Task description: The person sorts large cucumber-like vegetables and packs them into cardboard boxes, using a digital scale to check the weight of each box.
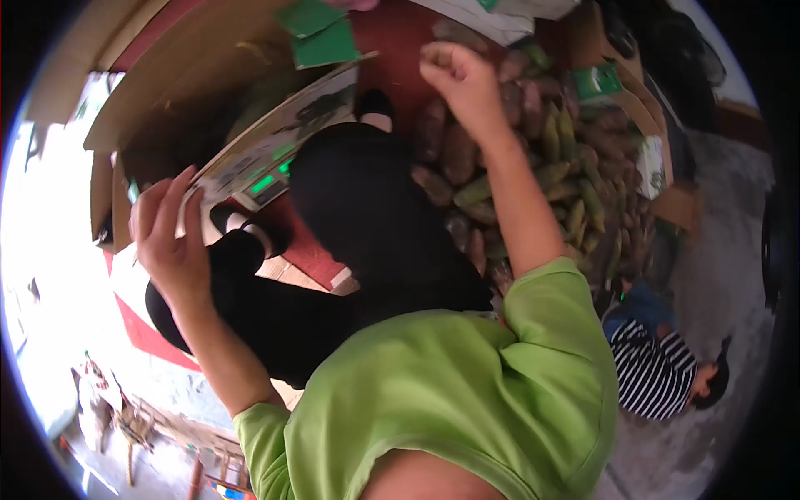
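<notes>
My left hand (172, 242) is raised at the left with its fingers bent and spread, nothing visible in it. Close by are the cardboard box (107, 200) and the end of a printed carton panel (317, 108). Beneath that panel shows a scale with a green lit display (263, 184). My right hand (467, 87) is above the far left edge of a heap of elongated brown and green produce (575, 187). Its fingers curl towards the thumb; whether anything small is pinched there, I cannot make out.
Green packets lie on the large box (321, 37) and a green-labelled packet (597, 82) at the heap's far side. My knees (367, 208) are between my arms. A person in a striped shirt (654, 367) is at the right. Bright floor lies left.
</notes>
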{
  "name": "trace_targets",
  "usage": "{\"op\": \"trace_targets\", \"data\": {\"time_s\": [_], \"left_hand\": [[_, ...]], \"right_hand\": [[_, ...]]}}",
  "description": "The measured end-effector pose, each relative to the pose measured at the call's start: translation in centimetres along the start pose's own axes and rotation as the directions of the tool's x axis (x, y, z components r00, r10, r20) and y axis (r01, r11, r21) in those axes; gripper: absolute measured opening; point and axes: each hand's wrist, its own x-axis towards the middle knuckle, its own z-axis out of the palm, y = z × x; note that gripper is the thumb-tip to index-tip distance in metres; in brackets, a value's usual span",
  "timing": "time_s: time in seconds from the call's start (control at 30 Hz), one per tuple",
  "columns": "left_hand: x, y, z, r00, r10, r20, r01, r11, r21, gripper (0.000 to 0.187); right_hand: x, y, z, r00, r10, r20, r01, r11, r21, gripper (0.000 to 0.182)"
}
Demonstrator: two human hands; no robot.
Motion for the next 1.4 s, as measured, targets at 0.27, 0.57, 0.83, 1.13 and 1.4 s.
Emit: {"op": "trace_targets", "data": {"time_s": [0.27,0.57,0.83,1.13,1.4], "left_hand": [[0.1,0.2,0.6,1.0,0.003,-0.025,-0.001,0.999,0.053,0.022],[0.0,-0.9,0.7,0.998,0.015,-0.058,-0.016,1.0,-0.019,0.025],[0.1,-0.8,0.5,0.996,-0.026,-0.082,0.028,1.0,0.015,0.025],[0.1,-0.8,0.3,0.997,0.0,-0.081,0.003,0.999,0.04,0.025],[0.1,-0.8,0.4,0.996,-0.026,-0.08,0.027,1.0,0.002,0.024]], "right_hand": [[-16.8,14.8,-2.8,0.868,0.497,0.02,-0.461,0.82,-0.339,0.027],[-23.1,21.4,-4.4,0.814,0.58,0.018,-0.523,0.747,-0.41,0.025],[-23.1,20.6,-4.6,0.749,0.662,-0.035,-0.627,0.69,-0.361,0.023],[-23.2,20.3,-4.8,0.734,0.675,-0.072,-0.667,0.697,-0.264,0.018],[-24.1,22.5,-5.6,0.646,0.754,-0.116,-0.757,0.614,-0.223,0.018]]}}
